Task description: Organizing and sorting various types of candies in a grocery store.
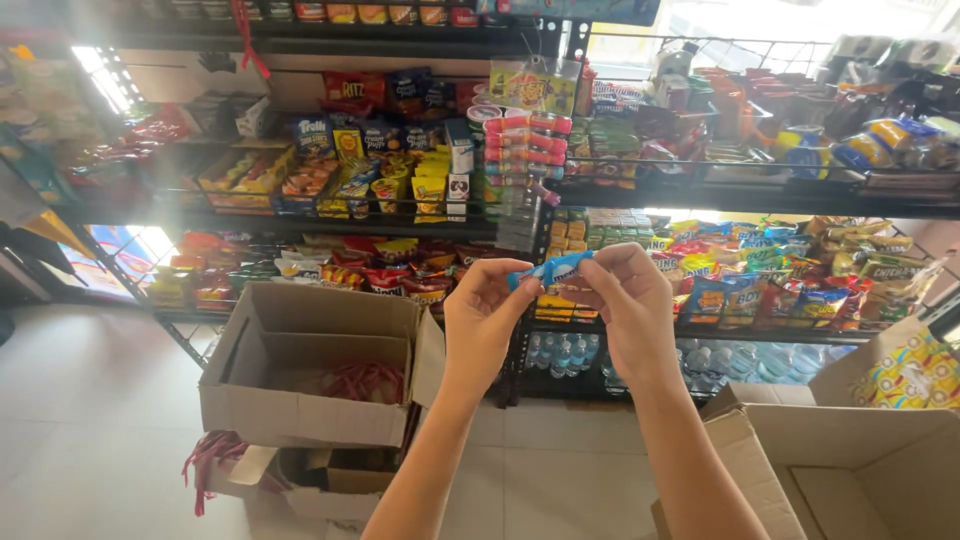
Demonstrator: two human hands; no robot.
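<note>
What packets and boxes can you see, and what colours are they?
Small blue wrapped packet: pinched between left hand and right hand.
Open brown cardboard box: lower left, red packets inside.
Yellow boxes: middle shelf.
Blue and yellow bags: right lower shelf.

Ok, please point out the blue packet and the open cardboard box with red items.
blue packet (pixel 553 268), head view, on its middle between the fingers.
open cardboard box (pixel 300 405), head view, on its front wall.

Bright daylight glaring from windows above and left of the fingers (pixel 600 262), floor washed out, wide-angle bending at edges, slight softness
</note>
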